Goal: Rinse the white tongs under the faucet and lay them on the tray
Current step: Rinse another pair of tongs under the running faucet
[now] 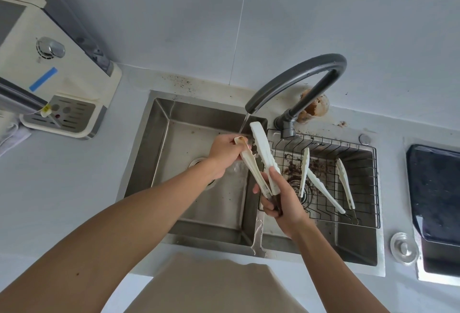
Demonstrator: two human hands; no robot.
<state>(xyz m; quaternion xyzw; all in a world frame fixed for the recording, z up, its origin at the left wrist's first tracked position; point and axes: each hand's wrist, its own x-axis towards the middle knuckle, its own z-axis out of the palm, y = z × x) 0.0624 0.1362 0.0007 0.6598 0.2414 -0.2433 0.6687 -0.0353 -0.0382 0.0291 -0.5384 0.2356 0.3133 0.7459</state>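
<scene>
- Your right hand is curled around the hinge end of the white tongs; both arms splay up and away from it toward the faucet.
- Your left hand pinches the stained left arm's tip under the stream.
- The tray lies well off to the right of your right hand, so I'd carry them with that one.

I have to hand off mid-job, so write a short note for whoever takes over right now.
Left hand grips one arm of the white tongs near its tip, under the running faucet.
Right hand grips the tongs' hinge end.
Tongs are spread open above the sink; water hits the left arm.
Two other tongs already lie in the wire tray.
Left: finish rinsing, then lay this pair on the tray.
</scene>
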